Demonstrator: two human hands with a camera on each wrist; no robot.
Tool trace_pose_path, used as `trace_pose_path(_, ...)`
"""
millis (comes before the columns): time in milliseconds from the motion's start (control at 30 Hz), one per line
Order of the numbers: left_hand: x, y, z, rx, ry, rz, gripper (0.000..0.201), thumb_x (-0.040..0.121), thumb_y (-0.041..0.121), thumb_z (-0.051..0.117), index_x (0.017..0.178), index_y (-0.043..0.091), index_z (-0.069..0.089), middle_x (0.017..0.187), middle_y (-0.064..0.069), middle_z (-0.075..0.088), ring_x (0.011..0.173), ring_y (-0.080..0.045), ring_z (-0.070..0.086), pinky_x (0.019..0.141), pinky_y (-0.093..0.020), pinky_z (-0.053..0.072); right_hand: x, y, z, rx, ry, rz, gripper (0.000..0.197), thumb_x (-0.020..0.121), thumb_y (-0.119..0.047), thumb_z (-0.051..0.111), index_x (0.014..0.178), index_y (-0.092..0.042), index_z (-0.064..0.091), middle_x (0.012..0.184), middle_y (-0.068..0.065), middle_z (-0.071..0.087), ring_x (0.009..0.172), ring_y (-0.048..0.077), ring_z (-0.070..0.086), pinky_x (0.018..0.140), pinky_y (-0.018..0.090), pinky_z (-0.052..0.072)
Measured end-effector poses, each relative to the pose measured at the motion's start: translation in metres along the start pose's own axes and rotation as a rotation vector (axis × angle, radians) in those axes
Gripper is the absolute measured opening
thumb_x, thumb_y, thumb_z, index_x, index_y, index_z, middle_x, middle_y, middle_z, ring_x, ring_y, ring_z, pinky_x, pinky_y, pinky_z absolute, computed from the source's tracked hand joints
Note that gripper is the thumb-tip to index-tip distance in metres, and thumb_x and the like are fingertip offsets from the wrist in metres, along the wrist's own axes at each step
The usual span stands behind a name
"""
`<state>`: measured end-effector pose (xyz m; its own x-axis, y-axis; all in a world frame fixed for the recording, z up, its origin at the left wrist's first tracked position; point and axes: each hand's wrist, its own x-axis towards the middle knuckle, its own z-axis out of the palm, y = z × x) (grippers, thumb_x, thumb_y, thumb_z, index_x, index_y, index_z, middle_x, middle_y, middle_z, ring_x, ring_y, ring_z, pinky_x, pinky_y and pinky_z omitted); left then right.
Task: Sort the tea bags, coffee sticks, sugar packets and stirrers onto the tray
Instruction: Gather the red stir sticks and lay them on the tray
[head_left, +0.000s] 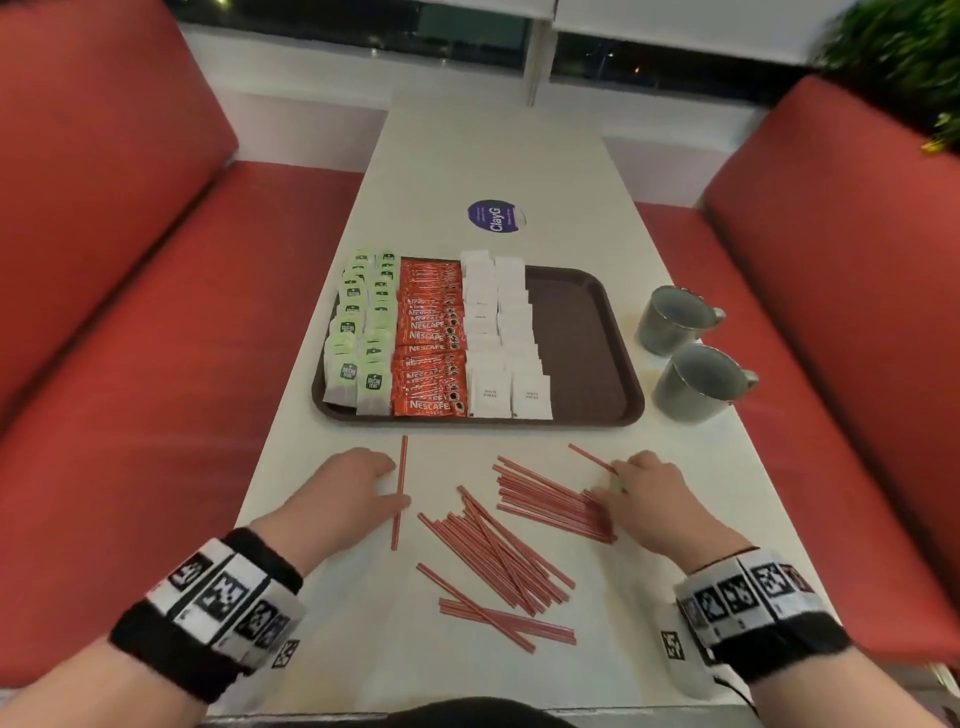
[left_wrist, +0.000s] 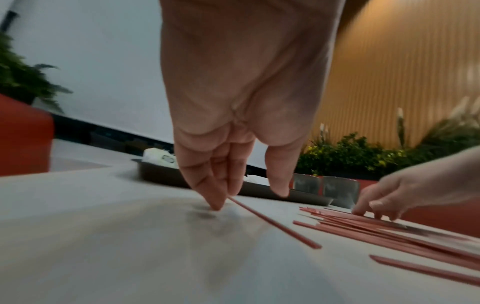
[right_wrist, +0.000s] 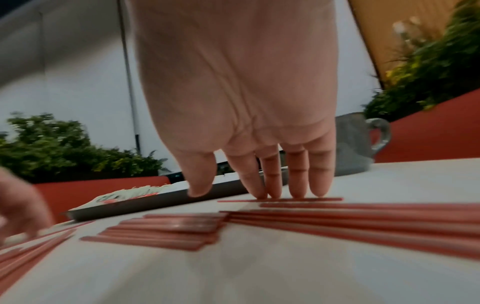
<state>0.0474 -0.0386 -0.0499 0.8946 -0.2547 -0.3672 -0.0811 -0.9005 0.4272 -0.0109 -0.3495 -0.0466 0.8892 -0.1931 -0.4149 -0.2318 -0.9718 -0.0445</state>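
Left hand (head_left: 347, 488) lay open, fingertips (left_wrist: 216, 203) apparently touching a lone stirrer (head_left: 399, 492) on the counter (head_left: 519, 156). Right hand (head_left: 647, 493) open too, straight fingers (right_wrist: 320, 185) pressed on scattered stirrers (head_left: 524, 540). Ahead, tray (head_left: 582, 332) carried tea bags (head_left: 358, 332), coffee sticks (head_left: 428, 338), sugar packets (head_left: 501, 332); right strip bare. Two mugs (head_left: 691, 353) beside its right edge.

Left hand (head_left: 347, 486) fingers extended downward; right hand (head_left: 647, 496) palm-down, fingers straight.
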Motion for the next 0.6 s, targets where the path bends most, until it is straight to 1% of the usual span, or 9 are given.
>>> trace_pose_path(33, 0.006, 0.006, 0.002, 0.047, -0.016, 0.009, 0.053, 0.087, 0.038, 0.063, 0.134, 0.018, 0.050, 0.132, 0.000, 0.052, 0.118, -0.017, 0.050, 0.098, -0.025, 0.038, -0.001, -0.008, 0.000, 0.020, -0.016, -0.008, 0.047, 0.093, -0.055, 0.041, 0.120, -0.018, 0.054, 0.123, 0.005, 0.047, 0.112, 0.027, 0.044, 0.094, 0.037, 0.041)
trace_pose_path(133, 0.013, 0.021, 0.011, 0.153, -0.039, 0.048, 0.039, 0.085, 0.023, 0.066, 0.121, 0.014, 0.058, 0.117, -0.003, 0.056, 0.107, -0.019, 0.053, 0.091, -0.025, 0.042, -0.010, -0.034, 0.006, 0.036, -0.033, -0.093, 0.067, 0.083, -0.070, 0.046, 0.127, -0.019, 0.047, 0.125, 0.003, 0.042, 0.113, 0.023, 0.040, 0.096, 0.037, 0.041)
trace_pose_path(200, 0.014, 0.029, 0.017, 0.183, -0.043, 0.077, 0.033, 0.086, 0.014, 0.062, 0.118, 0.014, 0.060, 0.114, -0.003, 0.055, 0.104, -0.020, 0.054, 0.090, -0.025, 0.044, -0.017, -0.050, 0.009, 0.021, -0.029, -0.157, 0.083, 0.073, -0.079, 0.049, 0.129, -0.018, 0.043, 0.126, 0.002, 0.041, 0.113, 0.022, 0.039, 0.095, 0.039, 0.042)
trace_pose_path(267, 0.014, 0.034, 0.022, 0.188, -0.037, 0.091, 0.033, 0.086, 0.010, 0.060, 0.119, 0.014, 0.060, 0.114, -0.004, 0.056, 0.105, -0.021, 0.054, 0.089, -0.025, 0.043, -0.022, -0.062, 0.013, 0.008, -0.034, -0.210, 0.095, 0.065, -0.082, 0.054, 0.133, -0.017, 0.039, 0.128, 0.002, 0.040, 0.114, 0.023, 0.038, 0.096, 0.041, 0.042)
trace_pose_path(333, 0.013, 0.039, 0.024, 0.177, -0.023, 0.093, 0.034, 0.087, 0.012, 0.061, 0.120, 0.013, 0.059, 0.115, -0.005, 0.055, 0.107, -0.021, 0.054, 0.089, -0.024, 0.042, -0.028, -0.073, 0.016, -0.025, -0.031, -0.267, 0.097, 0.063, -0.078, 0.061, 0.135, -0.017, 0.035, 0.129, 0.002, 0.039, 0.116, 0.024, 0.037, 0.096, 0.042, 0.042)
trace_pose_path(400, 0.010, 0.040, 0.026, 0.135, -0.029, 0.074, 0.037, 0.087, 0.016, 0.063, 0.124, 0.015, 0.057, 0.119, -0.004, 0.054, 0.110, -0.020, 0.052, 0.088, -0.021, 0.039, -0.032, -0.081, 0.018, -0.048, -0.012, -0.299, 0.089, 0.067, -0.068, 0.066, 0.135, -0.017, 0.036, 0.128, 0.003, 0.038, 0.116, 0.025, 0.037, 0.094, 0.042, 0.041)
trace_pose_path(433, 0.008, 0.040, 0.027, 0.112, -0.030, 0.064, 0.038, 0.087, 0.018, 0.063, 0.125, 0.016, 0.057, 0.120, -0.003, 0.054, 0.112, -0.019, 0.052, 0.089, -0.020, 0.038, -0.033, -0.084, 0.019, -0.040, 0.003, -0.307, 0.081, 0.071, -0.062, 0.066, 0.132, -0.017, 0.038, 0.127, 0.003, 0.039, 0.114, 0.025, 0.037, 0.093, 0.041, 0.041)
trace_pose_path(533, 0.001, 0.038, 0.028, 0.048, -0.029, 0.054, 0.036, 0.087, 0.017, 0.062, 0.123, 0.018, 0.058, 0.123, -0.002, 0.054, 0.116, -0.018, 0.050, 0.095, -0.022, 0.037, -0.034, -0.090, 0.020, -0.006, 0.040, -0.323, 0.051, 0.082, -0.043, 0.058, 0.123, -0.016, 0.043, 0.122, 0.005, 0.043, 0.110, 0.026, 0.041, 0.088, 0.040, 0.041)
trace_pose_path(600, -0.003, 0.037, 0.028, -0.001, -0.037, 0.051, 0.036, 0.085, 0.017, 0.064, 0.121, 0.019, 0.060, 0.122, -0.001, 0.056, 0.115, -0.017, 0.051, 0.095, -0.021, 0.038, -0.033, -0.094, 0.020, 0.007, 0.050, -0.324, 0.040, 0.085, -0.033, 0.054, 0.120, -0.015, 0.044, 0.120, 0.007, 0.045, 0.108, 0.027, 0.043, 0.085, 0.039, 0.040)
